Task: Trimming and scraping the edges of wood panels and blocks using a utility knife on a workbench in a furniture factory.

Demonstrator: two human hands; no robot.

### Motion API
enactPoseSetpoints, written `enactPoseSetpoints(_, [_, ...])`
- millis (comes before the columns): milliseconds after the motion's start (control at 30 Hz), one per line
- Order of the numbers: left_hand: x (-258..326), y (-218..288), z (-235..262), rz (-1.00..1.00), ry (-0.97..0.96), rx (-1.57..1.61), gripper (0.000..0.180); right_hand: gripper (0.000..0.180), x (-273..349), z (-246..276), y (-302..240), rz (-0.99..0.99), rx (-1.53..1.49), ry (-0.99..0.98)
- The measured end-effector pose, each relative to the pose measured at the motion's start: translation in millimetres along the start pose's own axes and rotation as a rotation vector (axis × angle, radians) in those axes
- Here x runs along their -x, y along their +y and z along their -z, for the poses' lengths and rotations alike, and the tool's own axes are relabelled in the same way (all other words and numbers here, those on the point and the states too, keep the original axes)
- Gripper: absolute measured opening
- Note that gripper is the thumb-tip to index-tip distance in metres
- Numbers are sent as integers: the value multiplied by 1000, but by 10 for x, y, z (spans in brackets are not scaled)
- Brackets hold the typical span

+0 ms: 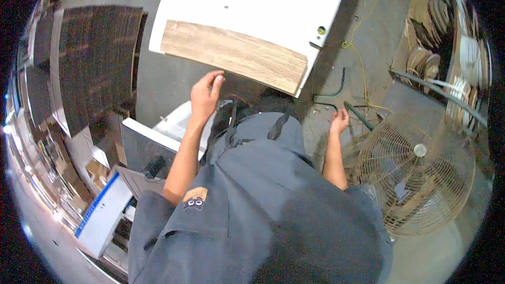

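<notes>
A white panel [247, 0] lies in front of me, with a wood-grain board [231, 52] along its near edge. Just short of that board's near edge is my left hand [206, 94]. Its thumb and index finger come together at the tips; anything between them is too small to make out. My right hand [339, 122] hangs lower, to the right of my body, beside a dark green metal stand leg [360, 115]. The fingers there are loosely bent and apart, with nothing seen in them.
A large caged floor fan [418, 173] stands close on my right. A yellow cord [359, 76] trails over the floor. Dark stacked panels [97, 68] rise at the left, and a white-edged dark panel [152, 139] is by my left forearm. Racked strip coils [423, 63] stand far right.
</notes>
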State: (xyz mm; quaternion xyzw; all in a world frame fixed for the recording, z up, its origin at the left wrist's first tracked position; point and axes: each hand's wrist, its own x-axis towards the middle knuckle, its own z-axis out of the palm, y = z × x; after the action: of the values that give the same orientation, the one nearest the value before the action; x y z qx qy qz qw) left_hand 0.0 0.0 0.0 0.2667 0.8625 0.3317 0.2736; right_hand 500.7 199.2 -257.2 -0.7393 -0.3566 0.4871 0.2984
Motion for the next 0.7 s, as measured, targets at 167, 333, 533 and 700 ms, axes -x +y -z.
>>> enactPoseSetpoints(167, [-799, -335, 1316, 1, 238, 126, 23, 23, 10, -958, -1142, 472, 190, 164])
enactPoseSetpoints(333, [-1111, -1202, 2096, 7, 319, 141, 25, 25, 548, -1387, -2192, 635, 485, 231])
enactPoseSetpoints(533, [-1788, -2081, 3009, 7, 19, 364, 26, 21, 2572, -3056, -2833, 694, 656, -174])
enactPoseSetpoints(700, [-1889, -2365, 3796, -187, -383, 146, 24, 20, 4596, -4267, -3421, 819, 966, -769])
